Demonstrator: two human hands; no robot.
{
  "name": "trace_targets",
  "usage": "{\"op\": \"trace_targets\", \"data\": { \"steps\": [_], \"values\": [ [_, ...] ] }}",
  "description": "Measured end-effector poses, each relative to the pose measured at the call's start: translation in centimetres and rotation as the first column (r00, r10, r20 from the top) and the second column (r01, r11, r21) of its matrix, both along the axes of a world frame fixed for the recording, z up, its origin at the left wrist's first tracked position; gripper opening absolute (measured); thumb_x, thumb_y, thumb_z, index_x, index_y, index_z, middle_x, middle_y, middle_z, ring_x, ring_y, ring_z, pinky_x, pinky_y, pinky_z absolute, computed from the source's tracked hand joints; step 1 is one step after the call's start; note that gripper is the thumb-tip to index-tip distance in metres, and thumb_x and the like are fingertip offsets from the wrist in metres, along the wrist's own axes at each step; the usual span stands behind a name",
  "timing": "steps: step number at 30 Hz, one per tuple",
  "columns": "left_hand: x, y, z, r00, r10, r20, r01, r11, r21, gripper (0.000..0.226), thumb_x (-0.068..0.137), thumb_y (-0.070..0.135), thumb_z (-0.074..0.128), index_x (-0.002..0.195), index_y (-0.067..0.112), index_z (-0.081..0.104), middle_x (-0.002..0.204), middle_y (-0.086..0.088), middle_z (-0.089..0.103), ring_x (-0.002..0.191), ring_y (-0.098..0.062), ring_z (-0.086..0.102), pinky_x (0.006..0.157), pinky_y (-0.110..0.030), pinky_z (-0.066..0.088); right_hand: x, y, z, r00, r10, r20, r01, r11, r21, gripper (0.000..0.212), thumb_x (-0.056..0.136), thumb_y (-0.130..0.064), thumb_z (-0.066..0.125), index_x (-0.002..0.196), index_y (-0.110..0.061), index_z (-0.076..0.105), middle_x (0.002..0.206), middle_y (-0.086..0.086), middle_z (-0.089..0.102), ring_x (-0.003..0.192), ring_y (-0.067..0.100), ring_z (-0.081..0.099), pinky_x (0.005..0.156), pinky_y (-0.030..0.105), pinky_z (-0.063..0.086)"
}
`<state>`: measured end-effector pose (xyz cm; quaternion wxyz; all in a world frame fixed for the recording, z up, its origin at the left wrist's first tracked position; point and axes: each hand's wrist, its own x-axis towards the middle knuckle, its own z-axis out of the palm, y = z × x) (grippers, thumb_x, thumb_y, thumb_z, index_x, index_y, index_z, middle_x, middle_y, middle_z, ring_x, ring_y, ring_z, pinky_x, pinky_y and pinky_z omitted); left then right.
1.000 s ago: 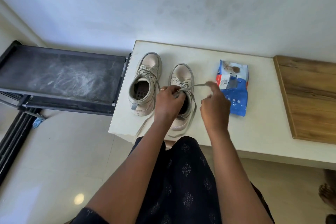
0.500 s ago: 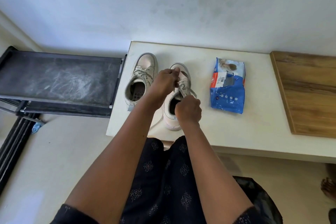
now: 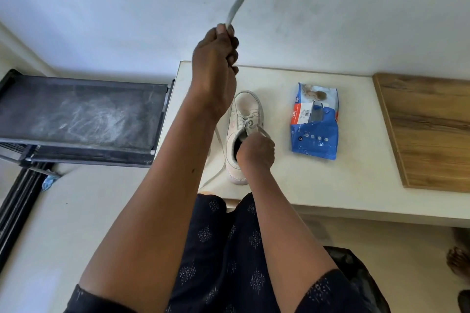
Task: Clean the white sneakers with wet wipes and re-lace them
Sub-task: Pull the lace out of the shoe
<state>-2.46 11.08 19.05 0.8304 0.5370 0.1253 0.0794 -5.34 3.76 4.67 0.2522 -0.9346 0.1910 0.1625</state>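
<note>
- The left hand is raised high over the desk, well above the shoe. Its forearm stretches up and away from the body, with the back of the hand towards the camera.
- Its fingers are clenched round the grey lace. The free end sticks out of the top of the fist, arcs up in front of the wall and droops over at its tip.
- Below the fist, a thin strand of the same lace drops beside the wrist to the eyelets of the white sneaker.
- The sneaker stands upright near the desk's front left corner, toe pointing at the wall and heel close to the front edge.
- The right hand sits low at the sneaker's collar, knuckles up, with its forearm coming in from the body below.
- Its fingers are curled tight, grasping the other strand of the lace, which runs straight from the top eyelets into the hand. The hand covers part of the shoe's opening.
- The left forearm crosses the desk's left part and hides whatever lies behind it there. A loose strip of lace trails beside the sneaker towards the desk's front edge.
- A blue pack of wet wipes lies flat on the desk to the right of the sneaker, apart from it.
- A wooden board covers the desk's right end.
- A black rack with a dusty top stands left of the desk.
</note>
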Motion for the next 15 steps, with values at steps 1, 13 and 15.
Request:
{"op": "trace_targets", "data": {
  "steps": [1, 13, 15],
  "values": [
    [0.1, 0.2, 0.5, 0.999, 0.022, 0.023, -0.022, 1.000, -0.018, 0.033, 0.102, 0.011, 0.030, 0.074, 0.022, 0.045, 0.062, 0.009, 0.038, 0.053, -0.008, 0.024, 0.053, -0.022, 0.018, 0.0, 0.2, 0.0, 1.000, 0.001, -0.001, -0.001, 1.000, -0.010, 0.030, 0.098, -0.017, 0.041, 0.118, -0.001, 0.057, 0.114, 0.019, 0.056, 0.099, 0.029, 0.058, 0.079, 0.032, 0.050],
    [0.9, 1.6, 1.1, 0.997, 0.014, 0.076, -0.033, 0.965, 0.259, 0.031, 0.102, 0.016, 0.035, 0.075, 0.022, 0.048, 0.067, 0.010, 0.043, 0.056, -0.006, 0.031, 0.054, -0.020, 0.024, -0.3, -0.3, 0.4, 0.999, 0.023, -0.023, -0.023, 1.000, -0.017, 0.032, 0.099, -0.021, 0.040, 0.119, -0.003, 0.057, 0.116, 0.018, 0.055, 0.102, 0.028, 0.057, 0.078, 0.030, 0.047],
    [1.4, 1.8, 0.4, 1.000, -0.023, 0.017, 0.014, 0.915, 0.403, 0.028, 0.102, 0.017, 0.036, 0.080, 0.023, 0.052, 0.072, 0.011, 0.046, 0.061, -0.004, 0.036, 0.059, -0.019, 0.029, -0.3, -1.0, 0.4, 0.998, 0.050, -0.023, -0.050, 0.999, 0.011, 0.029, 0.094, -0.019, 0.046, 0.115, -0.005, 0.058, 0.115, 0.017, 0.056, 0.101, 0.029, 0.058, 0.073, 0.030, 0.043]
  ]
}}
